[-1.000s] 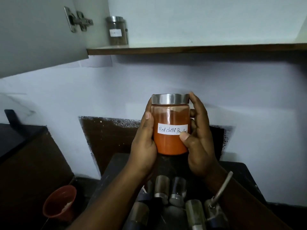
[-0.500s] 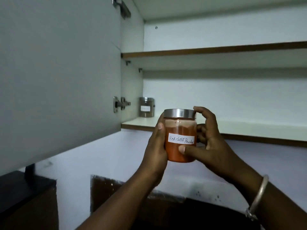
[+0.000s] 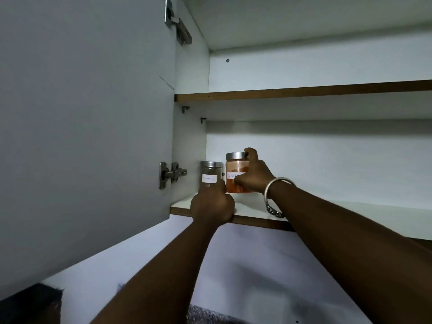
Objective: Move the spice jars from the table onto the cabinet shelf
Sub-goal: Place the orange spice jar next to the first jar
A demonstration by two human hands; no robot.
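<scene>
The right hand (image 3: 253, 174) is wrapped around an orange jar (image 3: 236, 177) of powder. Its fingers (image 3: 251, 152) curl over the steel lid and its thumb lies across the white label. The jar stands upright, its base at the surface of the lower shelf (image 3: 327, 206), deep in the left corner of the cabinet. Whether its full weight is set down cannot be told. A silver bangle (image 3: 275, 190) circles the right wrist.

The left hand (image 3: 211, 205) sits at about eight o'clock from the right hand, at the shelf's front edge. Its back faces the camera and its fingers are hidden, so whether it grips anything cannot be told. It covers the bottom of a dark jar (image 3: 211, 171), which has a steel lid and a white label. This jar stands just beside the orange jar, at its nine o'clock, and the gap between them is too narrow to judge.

Farther out at nine o'clock, the open cabinet door (image 3: 81, 136) fills the left side, held by a lower hinge (image 3: 173, 174) beside the dark jar and an upper hinge (image 3: 178, 26) at eleven o'clock. At twelve o'clock the upper shelf (image 3: 304, 91) runs overhead. At six o'clock is a pale wall (image 3: 257, 265), crossed by both forearms.
</scene>
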